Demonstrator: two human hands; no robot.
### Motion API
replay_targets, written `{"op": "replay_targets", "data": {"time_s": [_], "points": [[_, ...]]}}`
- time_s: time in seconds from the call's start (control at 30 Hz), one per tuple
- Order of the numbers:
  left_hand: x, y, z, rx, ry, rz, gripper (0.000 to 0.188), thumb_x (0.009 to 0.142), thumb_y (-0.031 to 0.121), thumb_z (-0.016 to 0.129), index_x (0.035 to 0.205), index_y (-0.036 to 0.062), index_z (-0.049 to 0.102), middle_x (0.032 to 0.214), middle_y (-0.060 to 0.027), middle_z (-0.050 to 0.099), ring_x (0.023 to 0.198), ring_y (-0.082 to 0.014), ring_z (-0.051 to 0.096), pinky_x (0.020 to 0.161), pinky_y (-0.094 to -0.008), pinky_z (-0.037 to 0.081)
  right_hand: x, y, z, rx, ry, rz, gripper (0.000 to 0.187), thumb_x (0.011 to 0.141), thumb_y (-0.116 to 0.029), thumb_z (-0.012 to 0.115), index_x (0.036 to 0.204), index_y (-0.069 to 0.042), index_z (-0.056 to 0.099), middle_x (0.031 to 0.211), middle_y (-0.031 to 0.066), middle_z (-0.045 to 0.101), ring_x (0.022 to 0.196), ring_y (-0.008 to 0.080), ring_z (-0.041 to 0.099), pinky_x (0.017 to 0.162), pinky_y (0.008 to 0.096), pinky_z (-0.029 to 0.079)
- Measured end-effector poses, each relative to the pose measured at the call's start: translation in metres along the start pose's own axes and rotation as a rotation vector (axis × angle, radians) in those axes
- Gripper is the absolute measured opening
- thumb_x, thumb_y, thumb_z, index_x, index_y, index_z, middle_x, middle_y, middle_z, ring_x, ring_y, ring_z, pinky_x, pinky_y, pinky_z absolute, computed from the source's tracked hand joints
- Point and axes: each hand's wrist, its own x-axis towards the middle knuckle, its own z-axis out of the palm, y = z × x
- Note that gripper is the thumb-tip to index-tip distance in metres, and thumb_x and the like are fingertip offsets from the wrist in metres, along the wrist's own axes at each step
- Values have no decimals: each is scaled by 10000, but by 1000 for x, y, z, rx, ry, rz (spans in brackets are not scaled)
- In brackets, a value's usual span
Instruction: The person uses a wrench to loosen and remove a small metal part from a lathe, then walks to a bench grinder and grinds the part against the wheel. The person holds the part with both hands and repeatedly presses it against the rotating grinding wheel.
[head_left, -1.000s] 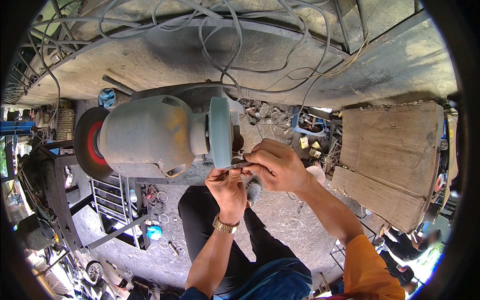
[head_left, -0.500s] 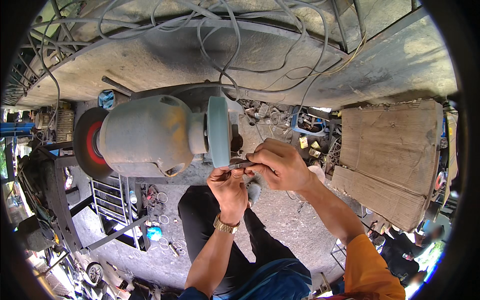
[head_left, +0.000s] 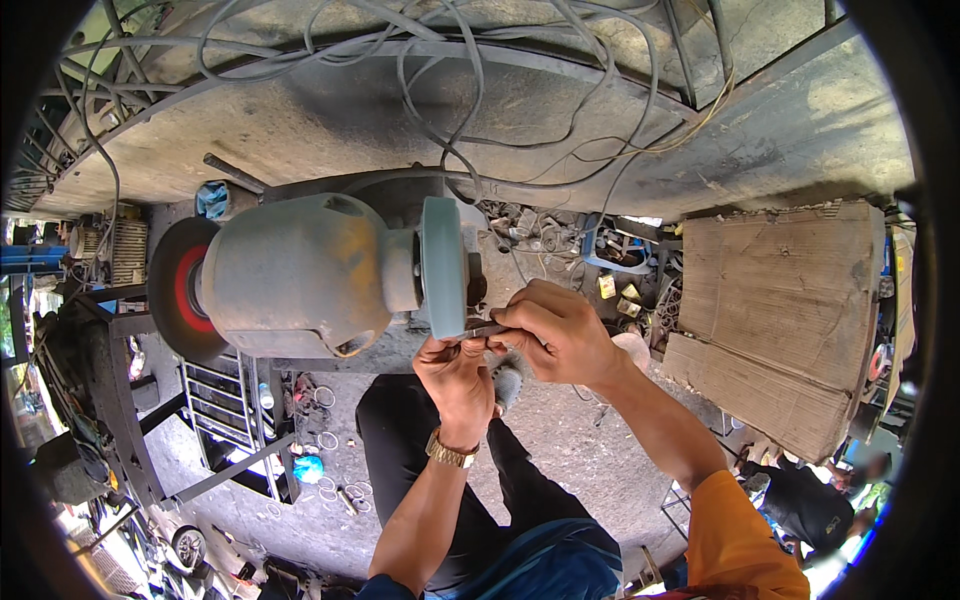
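A bench grinder (head_left: 290, 270) stands before me, with a grey-green grinding wheel (head_left: 443, 268) on its right end and a dark wheel with a red centre (head_left: 187, 289) on its left. Just below the near edge of the grey-green wheel, both my hands hold a small dark metal piece (head_left: 487, 330). My left hand (head_left: 455, 385) pinches its left end close to the wheel. My right hand (head_left: 560, 330) grips the right end between thumb and fingers. Fingers hide most of the piece, so its exact kind and its contact with the wheel cannot be made out.
Cables (head_left: 470, 90) loop over the metal sheet behind the grinder. A blue crate (head_left: 615, 248) sits among scrap at the back right, beside large cardboard (head_left: 780, 310). A metal rack (head_left: 220, 405) stands at left. Another person in dark clothes (head_left: 810, 505) is at the lower right.
The view has shifted very slightly. My hands keep the same grip on the metal piece by the wheel. The other person at the lower right has moved a little.
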Motion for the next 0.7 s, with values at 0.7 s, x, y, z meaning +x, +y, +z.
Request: {"op": "replay_targets", "data": {"time_s": [0.7], "points": [[-1,2,-9,-70,16,24,116,930,-8,725,1024,-35,663,959,-162,743,785,-235,719,668,-354,622,4,-5,5,13,-19,-5,230,770,-27,762,924,-35,592,831,104,628,729,309,612,645,408,506]]}}
